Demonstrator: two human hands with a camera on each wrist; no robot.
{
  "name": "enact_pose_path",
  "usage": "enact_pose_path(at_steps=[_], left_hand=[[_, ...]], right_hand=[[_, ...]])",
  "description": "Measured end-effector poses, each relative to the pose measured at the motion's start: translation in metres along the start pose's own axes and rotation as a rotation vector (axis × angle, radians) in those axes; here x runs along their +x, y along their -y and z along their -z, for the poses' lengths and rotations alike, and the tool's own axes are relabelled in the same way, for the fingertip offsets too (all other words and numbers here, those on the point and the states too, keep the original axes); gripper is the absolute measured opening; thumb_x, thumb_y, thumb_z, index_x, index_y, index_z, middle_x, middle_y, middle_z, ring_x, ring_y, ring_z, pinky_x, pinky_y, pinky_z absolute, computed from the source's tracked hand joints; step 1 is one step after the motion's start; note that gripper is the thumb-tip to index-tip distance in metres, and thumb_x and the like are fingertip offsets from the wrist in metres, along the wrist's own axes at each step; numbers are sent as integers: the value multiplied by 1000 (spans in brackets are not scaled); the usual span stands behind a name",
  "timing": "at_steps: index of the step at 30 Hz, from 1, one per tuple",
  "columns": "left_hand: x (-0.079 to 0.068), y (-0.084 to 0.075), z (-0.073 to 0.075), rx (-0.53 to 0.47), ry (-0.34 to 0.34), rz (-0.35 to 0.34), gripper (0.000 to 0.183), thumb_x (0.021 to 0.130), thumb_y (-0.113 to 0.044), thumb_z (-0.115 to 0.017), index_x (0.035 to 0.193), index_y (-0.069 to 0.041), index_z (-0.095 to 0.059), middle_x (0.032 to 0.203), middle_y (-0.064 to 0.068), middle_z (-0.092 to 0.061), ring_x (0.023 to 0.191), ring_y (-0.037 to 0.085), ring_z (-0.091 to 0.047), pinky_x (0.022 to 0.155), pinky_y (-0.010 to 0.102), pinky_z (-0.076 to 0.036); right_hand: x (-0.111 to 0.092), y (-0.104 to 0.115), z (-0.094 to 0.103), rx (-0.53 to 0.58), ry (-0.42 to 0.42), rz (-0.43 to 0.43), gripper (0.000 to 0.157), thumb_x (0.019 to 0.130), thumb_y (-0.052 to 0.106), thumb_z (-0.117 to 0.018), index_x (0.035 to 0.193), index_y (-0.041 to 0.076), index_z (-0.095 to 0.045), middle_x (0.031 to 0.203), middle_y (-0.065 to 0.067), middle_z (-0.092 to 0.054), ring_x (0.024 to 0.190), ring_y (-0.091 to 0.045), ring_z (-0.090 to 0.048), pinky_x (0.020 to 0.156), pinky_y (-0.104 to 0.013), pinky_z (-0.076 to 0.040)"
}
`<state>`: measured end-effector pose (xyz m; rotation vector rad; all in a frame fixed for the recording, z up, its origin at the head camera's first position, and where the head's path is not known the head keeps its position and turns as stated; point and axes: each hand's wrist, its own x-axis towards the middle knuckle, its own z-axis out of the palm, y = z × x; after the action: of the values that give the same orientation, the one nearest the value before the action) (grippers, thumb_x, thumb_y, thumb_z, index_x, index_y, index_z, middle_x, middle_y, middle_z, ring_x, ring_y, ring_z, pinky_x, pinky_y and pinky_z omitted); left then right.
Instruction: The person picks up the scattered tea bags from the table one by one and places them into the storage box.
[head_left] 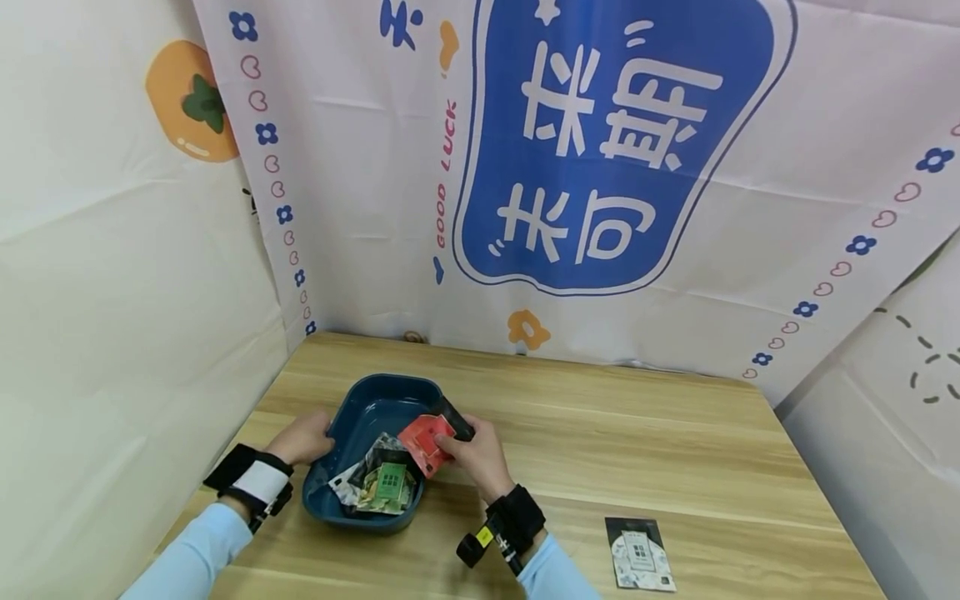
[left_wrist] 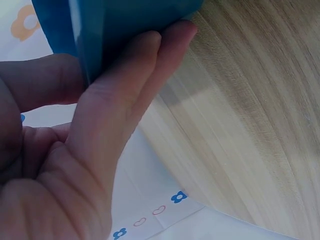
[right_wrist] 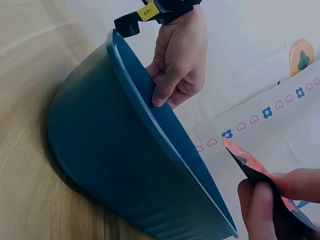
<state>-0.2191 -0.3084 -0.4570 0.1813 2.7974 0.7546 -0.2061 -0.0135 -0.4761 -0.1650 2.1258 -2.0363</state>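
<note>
A dark blue plastic basin [head_left: 360,423] stands on the wooden table at the left. My left hand [head_left: 305,437] pinches its left rim, thumb on the inner side and fingers against the outer wall, as the left wrist view shows. Several small flat packets lie in the basin, among them a green-labelled packet [head_left: 391,482] on top. Over the basin's right edge, my right hand [head_left: 477,454] pinches a red packet [head_left: 426,444] with a dark back between thumb and fingers. In the right wrist view the red packet [right_wrist: 248,161] is slightly bent, above the rim.
A black-and-white packet [head_left: 640,553] lies flat on the table [head_left: 570,450], right of my right forearm. White printed cloth [head_left: 390,250] hangs behind the table, with more cloth at both sides.
</note>
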Motion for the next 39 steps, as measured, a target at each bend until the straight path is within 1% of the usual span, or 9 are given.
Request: enact_pose_path(at_steps=[5, 9, 16, 20, 23, 28, 34, 35, 39], left_hand=[[0, 0, 0, 6, -3, 6, 28, 87, 2, -55, 66, -9, -41, 59, -2, -38, 51, 13, -42, 51, 26, -34], [0, 0, 0, 7, -3, 17, 25, 87, 1, -56, 67, -8, -44, 60, -1, -40, 52, 14, -44, 51, 26, -35], [-1, 0, 1, 12, -4, 8, 24, 87, 1, -55, 68, -7, -44, 61, 0, -42, 53, 15, -45, 52, 27, -36], [-2, -1, 1, 9, 1, 14, 24, 87, 1, -55, 68, -8, -44, 61, 0, -43, 53, 15, -45, 52, 27, -36], [-1, 0, 0, 4, 4, 18, 26, 87, 1, -55, 66, -9, -43, 60, -1, -42, 52, 14, -44, 51, 26, -36], [0, 1, -1, 1, 4, 14, 29, 87, 1, -55, 64, -11, -41, 58, -2, -41, 50, 13, -43, 50, 25, -35], [1, 2, 0, 1, 10, 24, 25, 87, 1, -55, 67, -9, -43, 60, 0, -43, 52, 14, -45, 51, 26, -37], [1, 2, 0, 0, 12, 25, 25, 87, 1, -55, 67, -9, -43, 61, 0, -43, 52, 14, -45, 51, 26, -36], [1, 1, 0, 0, 6, 12, 26, 86, 1, -55, 67, -9, -43, 61, 0, -42, 53, 15, -45, 52, 26, -36]], right_hand=[[3, 2, -4, 8, 11, 6, 30, 88, 10, -72, 115, -3, -65, 96, -11, -70, 72, -10, -66, 69, -34, -60], [5, 1, -7, 5, 13, -3, 29, 88, 10, -73, 113, -1, -66, 95, -10, -69, 73, -10, -66, 71, -38, -61], [6, 1, -15, -10, 13, -6, 32, 87, 9, -73, 117, -1, -65, 99, -11, -69, 76, -11, -65, 74, -42, -61], [-5, 20, -18, 2, 21, 4, 33, 87, 4, -71, 118, -6, -63, 99, -14, -68, 76, -12, -65, 67, -31, -60], [-8, 24, -20, 14, 30, 1, 31, 87, 1, -69, 117, -8, -63, 98, -16, -68, 75, -12, -64, 63, -25, -58], [4, 3, -21, -5, 30, -1, 30, 87, 4, -71, 116, -3, -64, 98, -12, -68, 75, -11, -64, 64, -28, -59], [4, -1, -24, -24, 30, 7, 28, 87, 7, -73, 113, -1, -66, 96, -11, -69, 74, -10, -64, 71, -39, -61], [4, -1, -25, -24, 30, 2, 27, 87, 8, -73, 112, 0, -66, 96, -11, -69, 74, -10, -64, 71, -39, -61], [5, 0, -28, -34, 32, 3, 25, 86, 9, -74, 109, 1, -67, 94, -8, -68, 73, -10, -64, 67, -30, -60]])
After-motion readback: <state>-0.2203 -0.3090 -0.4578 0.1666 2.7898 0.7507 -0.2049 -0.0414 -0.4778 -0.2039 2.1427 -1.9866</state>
